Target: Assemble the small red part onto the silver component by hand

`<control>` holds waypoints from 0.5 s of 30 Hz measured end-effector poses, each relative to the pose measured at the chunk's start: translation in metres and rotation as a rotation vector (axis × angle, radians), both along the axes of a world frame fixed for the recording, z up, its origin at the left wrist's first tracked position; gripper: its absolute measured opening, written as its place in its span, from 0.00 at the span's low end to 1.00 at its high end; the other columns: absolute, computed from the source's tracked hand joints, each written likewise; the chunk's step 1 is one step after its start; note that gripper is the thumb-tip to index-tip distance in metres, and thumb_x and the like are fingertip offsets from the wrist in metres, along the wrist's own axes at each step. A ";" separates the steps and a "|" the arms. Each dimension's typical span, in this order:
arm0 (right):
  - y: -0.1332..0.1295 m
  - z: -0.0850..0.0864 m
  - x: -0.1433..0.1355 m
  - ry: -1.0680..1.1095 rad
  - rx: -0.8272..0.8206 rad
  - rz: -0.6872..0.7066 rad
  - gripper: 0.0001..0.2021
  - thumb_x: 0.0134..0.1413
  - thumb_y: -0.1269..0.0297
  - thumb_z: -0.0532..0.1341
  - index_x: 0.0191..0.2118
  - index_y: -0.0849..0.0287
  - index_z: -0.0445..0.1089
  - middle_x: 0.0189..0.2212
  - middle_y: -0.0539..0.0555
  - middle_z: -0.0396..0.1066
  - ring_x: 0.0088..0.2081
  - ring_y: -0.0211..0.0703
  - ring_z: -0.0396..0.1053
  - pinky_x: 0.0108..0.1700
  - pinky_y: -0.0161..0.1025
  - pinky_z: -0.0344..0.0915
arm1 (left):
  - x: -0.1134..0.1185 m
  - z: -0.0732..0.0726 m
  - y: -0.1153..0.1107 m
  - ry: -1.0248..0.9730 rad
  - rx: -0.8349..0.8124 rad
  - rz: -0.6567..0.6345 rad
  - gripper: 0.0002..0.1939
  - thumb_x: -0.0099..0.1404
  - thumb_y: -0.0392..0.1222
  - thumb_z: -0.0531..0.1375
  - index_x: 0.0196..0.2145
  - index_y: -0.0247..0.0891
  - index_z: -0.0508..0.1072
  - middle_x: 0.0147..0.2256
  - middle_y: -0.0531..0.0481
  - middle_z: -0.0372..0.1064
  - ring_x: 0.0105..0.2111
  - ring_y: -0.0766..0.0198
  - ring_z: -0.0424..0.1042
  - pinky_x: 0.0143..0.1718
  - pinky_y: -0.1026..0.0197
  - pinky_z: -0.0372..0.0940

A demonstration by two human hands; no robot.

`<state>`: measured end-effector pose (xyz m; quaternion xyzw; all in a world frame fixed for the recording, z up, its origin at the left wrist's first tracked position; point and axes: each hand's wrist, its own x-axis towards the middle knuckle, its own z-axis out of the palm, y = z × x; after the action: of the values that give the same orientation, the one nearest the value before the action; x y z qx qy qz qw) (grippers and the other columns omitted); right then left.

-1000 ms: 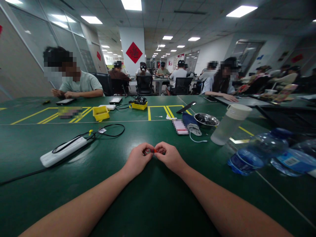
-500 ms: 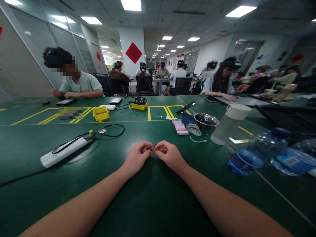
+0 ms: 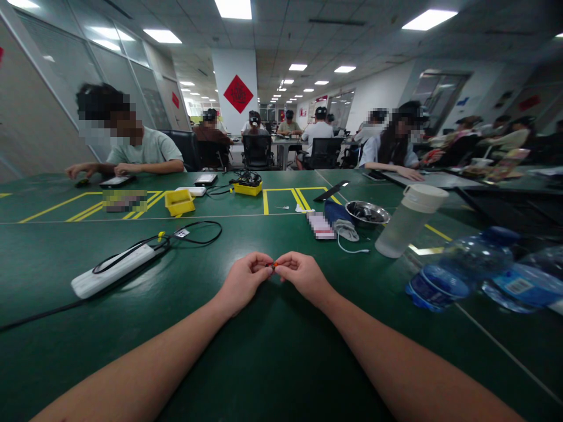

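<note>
- Head view: a big green table [image 3: 272, 351] is under both hands.
- A long white power strip [image 3: 115, 271] is on the left, and a cloudy bottle [image 3: 391, 234] is on the right.
- The left hand [image 3: 246, 281] pinches a tiny red bit [image 3: 269, 265].
- The right hand [image 3: 305, 276] pinches a tiny orange bit [image 3: 275, 266].
- Both bits are between the fingertips; I can't tell if they touch.

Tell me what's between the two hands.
In the head view, small red and orange parts sit between the left hand and the right hand, pinched in their fingers.
</note>
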<state>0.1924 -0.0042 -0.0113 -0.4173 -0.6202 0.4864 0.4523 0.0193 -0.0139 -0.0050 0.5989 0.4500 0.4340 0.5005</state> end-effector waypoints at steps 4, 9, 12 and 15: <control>0.001 0.000 0.002 -0.027 0.005 0.008 0.08 0.47 0.64 0.65 0.33 0.64 0.71 0.26 0.52 0.73 0.23 0.36 0.69 0.27 0.34 0.65 | 0.000 0.001 -0.001 -0.007 -0.006 -0.001 0.09 0.58 0.39 0.62 0.37 0.37 0.73 0.31 0.50 0.75 0.32 0.64 0.73 0.34 0.64 0.65; 0.000 -0.002 0.003 -0.078 0.034 0.011 0.09 0.50 0.62 0.64 0.34 0.64 0.73 0.26 0.53 0.74 0.24 0.38 0.71 0.29 0.35 0.67 | -0.001 0.000 0.001 0.010 0.012 0.012 0.09 0.58 0.40 0.62 0.38 0.36 0.73 0.32 0.49 0.75 0.33 0.63 0.73 0.35 0.63 0.66; -0.001 -0.004 0.002 -0.133 0.084 0.050 0.13 0.53 0.61 0.62 0.41 0.63 0.74 0.31 0.55 0.76 0.26 0.39 0.72 0.31 0.36 0.68 | -0.001 -0.003 0.002 0.008 0.039 -0.001 0.14 0.58 0.40 0.62 0.42 0.37 0.71 0.33 0.49 0.74 0.32 0.63 0.73 0.35 0.62 0.66; -0.003 -0.006 0.000 -0.180 0.132 0.100 0.16 0.55 0.62 0.60 0.48 0.61 0.73 0.38 0.57 0.76 0.28 0.40 0.73 0.33 0.37 0.69 | -0.001 -0.004 0.004 0.054 0.081 0.016 0.16 0.58 0.40 0.62 0.45 0.37 0.71 0.32 0.50 0.73 0.31 0.64 0.72 0.33 0.63 0.65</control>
<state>0.1929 -0.0070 -0.0169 -0.3972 -0.7092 0.4269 0.3964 0.0185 -0.0103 -0.0093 0.6266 0.4501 0.4394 0.4601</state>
